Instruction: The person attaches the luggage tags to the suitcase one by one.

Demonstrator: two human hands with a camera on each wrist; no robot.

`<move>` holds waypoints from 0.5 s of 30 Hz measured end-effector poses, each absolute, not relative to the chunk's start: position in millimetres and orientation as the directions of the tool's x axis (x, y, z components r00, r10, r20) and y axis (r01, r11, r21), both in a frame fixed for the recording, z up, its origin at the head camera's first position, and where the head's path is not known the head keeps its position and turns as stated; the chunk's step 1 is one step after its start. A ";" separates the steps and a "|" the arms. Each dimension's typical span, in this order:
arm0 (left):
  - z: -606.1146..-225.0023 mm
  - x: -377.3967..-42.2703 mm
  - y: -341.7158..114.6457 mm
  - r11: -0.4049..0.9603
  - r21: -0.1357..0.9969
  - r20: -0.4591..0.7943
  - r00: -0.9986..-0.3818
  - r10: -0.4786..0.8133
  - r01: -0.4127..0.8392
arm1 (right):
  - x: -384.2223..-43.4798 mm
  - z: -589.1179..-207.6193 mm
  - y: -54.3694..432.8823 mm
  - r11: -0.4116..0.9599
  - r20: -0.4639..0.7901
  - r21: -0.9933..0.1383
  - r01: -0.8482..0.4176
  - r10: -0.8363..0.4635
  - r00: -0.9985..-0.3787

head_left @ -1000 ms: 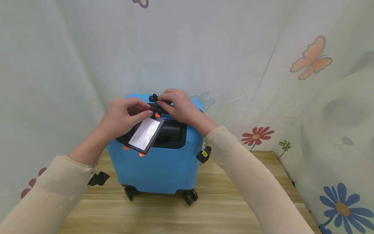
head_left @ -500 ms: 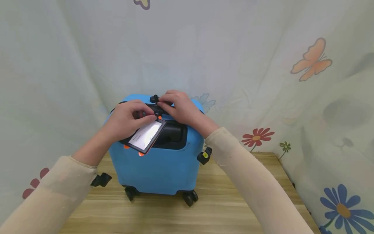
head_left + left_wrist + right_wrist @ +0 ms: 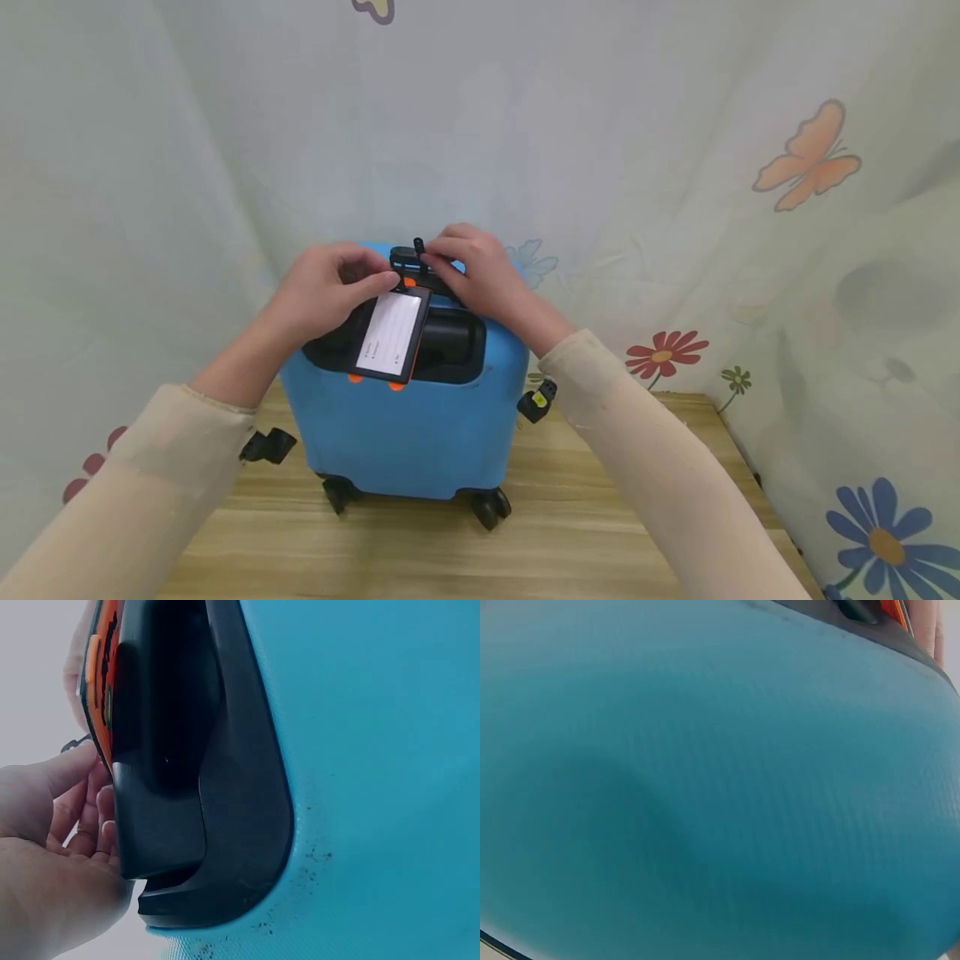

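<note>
A small blue suitcase (image 3: 405, 433) stands upright on its wheels in the head view. A luggage tag (image 3: 388, 337) with a white card, black frame and orange edges hangs over its front, below the top handle (image 3: 442, 286). My left hand (image 3: 318, 292) pinches the tag's upper end between thumb and fingers. The thumb and fingers of my right hand (image 3: 480, 271) pinch the tag's black strap (image 3: 419, 247), whose tip sticks up above the handle. In the left wrist view, the left hand (image 3: 60, 862) is beside the tag's orange edge (image 3: 97, 682). Blue shell (image 3: 720, 787) fills most of the right wrist view.
Wooden planks (image 3: 585, 517) support the suitcase. Close behind it hangs a pale curtain (image 3: 480, 125) printed with flowers and butterflies. A black recessed panel (image 3: 453, 346) lies in the suitcase's front, behind the tag.
The tag has swung from a slant to hang more upright, and sits further right. Both hands have shifted slightly right. More of the strap now shows above the handle.
</note>
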State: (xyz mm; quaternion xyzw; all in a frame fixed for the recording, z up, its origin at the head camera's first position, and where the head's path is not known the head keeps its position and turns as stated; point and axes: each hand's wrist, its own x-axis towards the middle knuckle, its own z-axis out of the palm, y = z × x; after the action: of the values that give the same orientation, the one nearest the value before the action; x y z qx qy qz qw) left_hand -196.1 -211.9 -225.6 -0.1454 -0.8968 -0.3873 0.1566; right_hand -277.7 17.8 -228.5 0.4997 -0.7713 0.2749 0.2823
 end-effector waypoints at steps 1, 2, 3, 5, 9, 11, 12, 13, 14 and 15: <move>-224.7 -196.8 -211.4 0.659 0.650 0.387 -0.911 0.140 0.378 | -277.1 -228.0 18.6 0.345 0.717 -0.118 -0.931 -0.618 -0.320; -223.9 -197.2 -211.0 0.660 0.650 0.383 -0.913 0.143 0.376 | -276.4 -227.5 19.2 0.343 0.722 -0.094 -0.935 -0.623 -0.301; -223.3 -197.8 -210.8 0.661 0.649 0.381 -0.913 0.148 0.377 | -275.8 -227.1 19.7 0.346 0.725 -0.066 -0.936 -0.628 -0.284; -222.1 -198.4 -210.6 0.663 0.641 0.379 -0.911 0.164 0.386 | -274.0 -226.0 21.0 0.353 0.721 -0.017 -0.936 -0.644 -0.256; -219.4 -199.4 -210.7 0.652 0.635 0.379 -0.903 0.204 0.414 | -270.8 -223.6 24.5 0.369 0.697 0.076 -0.926 -0.684 -0.215; -217.8 -199.8 -211.0 0.644 0.638 0.375 -0.900 0.220 0.423 | -269.0 -222.2 26.4 0.374 0.687 0.112 -0.921 -0.698 -0.200; -217.0 -200.1 -211.2 0.639 0.641 0.372 -0.900 0.226 0.425 | -268.6 -221.8 27.3 0.376 0.683 0.133 -0.917 -0.705 -0.190; -216.4 -200.5 -211.5 0.635 0.644 0.368 -0.900 0.232 0.427 | -268.4 -221.5 28.0 0.379 0.678 0.157 -0.912 -0.713 -0.180; -215.8 -200.8 -211.6 0.631 0.647 0.363 -0.901 0.238 0.427 | -268.4 -221.4 28.8 0.381 0.675 0.180 -0.907 -0.719 -0.168; -215.1 -201.1 -211.8 0.628 0.650 0.358 -0.901 0.244 0.428 | -268.5 -221.5 29.4 0.385 0.670 0.208 -0.899 -0.726 -0.156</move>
State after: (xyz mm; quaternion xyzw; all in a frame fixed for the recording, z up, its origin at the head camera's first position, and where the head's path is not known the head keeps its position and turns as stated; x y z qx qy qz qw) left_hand -201.1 -211.8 -215.1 -0.1878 -0.8943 -0.3885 0.1188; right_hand -268.5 29.4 -221.5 0.5412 -0.7506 0.1206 0.3594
